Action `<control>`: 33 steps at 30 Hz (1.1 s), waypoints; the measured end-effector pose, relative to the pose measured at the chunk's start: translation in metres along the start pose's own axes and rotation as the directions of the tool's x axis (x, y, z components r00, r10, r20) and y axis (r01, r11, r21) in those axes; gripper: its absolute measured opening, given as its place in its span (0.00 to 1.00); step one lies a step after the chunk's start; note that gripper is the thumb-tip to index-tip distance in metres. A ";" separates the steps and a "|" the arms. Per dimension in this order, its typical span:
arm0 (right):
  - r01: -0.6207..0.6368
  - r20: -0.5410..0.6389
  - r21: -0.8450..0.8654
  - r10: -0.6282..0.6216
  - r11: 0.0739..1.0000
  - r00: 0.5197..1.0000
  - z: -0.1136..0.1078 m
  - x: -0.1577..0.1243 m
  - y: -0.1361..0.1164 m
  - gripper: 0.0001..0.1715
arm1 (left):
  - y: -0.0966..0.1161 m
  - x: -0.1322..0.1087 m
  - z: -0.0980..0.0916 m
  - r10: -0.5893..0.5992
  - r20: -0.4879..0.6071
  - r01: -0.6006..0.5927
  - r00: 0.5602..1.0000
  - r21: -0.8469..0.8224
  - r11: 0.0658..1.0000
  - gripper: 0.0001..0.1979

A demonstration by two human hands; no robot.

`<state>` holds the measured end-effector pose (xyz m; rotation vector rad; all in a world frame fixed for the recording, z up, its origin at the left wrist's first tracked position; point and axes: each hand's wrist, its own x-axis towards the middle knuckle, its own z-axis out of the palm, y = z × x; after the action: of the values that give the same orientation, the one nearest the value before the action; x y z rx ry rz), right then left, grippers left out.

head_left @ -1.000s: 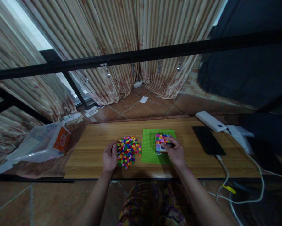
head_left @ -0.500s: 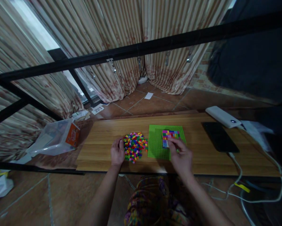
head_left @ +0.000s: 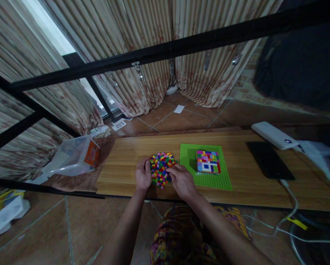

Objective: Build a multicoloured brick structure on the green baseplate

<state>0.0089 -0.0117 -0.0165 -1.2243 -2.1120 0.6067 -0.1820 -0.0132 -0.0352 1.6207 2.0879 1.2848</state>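
A heap of small multicoloured toy bricks lies on the wooden table. Resting on its side, my left hand touches the heap's left edge, fingers loosely bent and holding nothing that I can see. My right hand reaches into the heap from the right, thumb and fingertips close together among the bricks; anything between them is too small to make out. Right of it lies a green baseplate. On that stands a layered square block of bricks, its top multicoloured with a white and blue patch near the front.
A black phone with a cable and a white power bank lie at the table's right end. A clear plastic box with an orange label stands beyond its left end. Black metal bars cross in front of the curtains.
My right hand has left the brick block on the baseplate and moved left into the heap. My left hand stays at the heap's edge. The view has shifted slightly.
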 end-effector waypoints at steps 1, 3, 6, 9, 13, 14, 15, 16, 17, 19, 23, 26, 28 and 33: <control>0.030 0.038 -0.020 -0.029 0.999 0.999 -0.001 0.004 -0.002 0.18 | 0.000 0.000 0.000 -0.003 0.006 0.003 1.000 -0.002 1.000 0.19; 0.081 0.118 -0.061 -0.074 0.995 0.990 -0.002 0.012 -0.007 0.18 | 0.000 0.000 0.000 -0.008 0.012 0.009 1.000 -0.006 1.000 0.19; 0.127 0.197 -0.110 -0.103 0.986 0.975 -0.003 0.019 -0.010 0.16 | 0.001 -0.001 0.000 -0.013 0.008 0.014 1.000 -0.014 1.000 0.19; 0.142 0.215 -0.121 -0.114 0.982 0.970 -0.002 0.023 -0.007 0.13 | 0.001 0.000 0.000 -0.015 0.009 0.015 1.000 -0.020 1.000 0.18; 0.155 0.219 -0.126 -0.125 0.980 0.968 0.001 0.026 -0.002 0.10 | 0.001 0.000 0.000 -0.016 0.003 0.016 1.000 -0.016 1.000 0.18; 0.161 0.218 -0.127 -0.131 0.979 0.967 0.001 0.026 -0.002 0.10 | 0.000 0.000 0.001 -0.017 0.002 0.017 1.000 -0.017 1.000 0.18; 0.168 0.215 -0.128 -0.138 0.977 0.967 0.002 0.027 -0.001 0.10 | -0.001 0.000 0.001 -0.018 0.002 0.018 1.000 -0.018 1.000 0.18; 0.175 0.211 -0.126 -0.146 0.977 0.967 0.002 0.027 -0.002 0.10 | -0.001 0.000 0.001 -0.019 0.002 0.019 1.000 -0.021 1.000 0.18; 0.179 0.202 -0.122 -0.152 0.976 0.967 0.002 0.027 -0.003 0.11 | -0.002 0.000 0.002 -0.019 0.004 0.019 1.000 -0.024 1.000 0.18; 0.179 0.176 -0.111 -0.158 0.978 0.972 0.000 0.026 -0.006 0.11 | -0.003 0.001 0.002 -0.016 0.003 0.016 1.000 -0.026 1.000 0.17; 0.136 0.104 -0.037 -0.132 0.990 0.986 -0.011 0.022 -0.015 0.12 | -0.003 0.001 0.002 -0.023 -0.007 0.023 1.000 -0.027 0.999 0.17; 0.069 0.015 0.088 -0.071 0.994 0.997 -0.023 0.013 -0.018 0.13 | -0.003 0.002 0.001 -0.020 -0.011 0.020 1.000 -0.016 1.000 0.18; 0.023 -0.073 0.197 -0.009 0.980 0.997 -0.033 0.005 -0.015 0.14 | -0.003 0.002 0.000 -0.007 -0.010 0.007 1.000 -0.008 1.000 0.18; -0.129 -0.218 0.580 0.306 0.804 0.927 -0.058 -0.020 0.013 0.14 | -0.004 0.004 -0.001 0.016 -0.006 -0.016 1.000 -0.009 1.000 0.18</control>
<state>0.0651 -0.0191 0.0104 -1.1327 -1.3954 0.9894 -0.1868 -0.0104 -0.0367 1.6350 2.0733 1.3040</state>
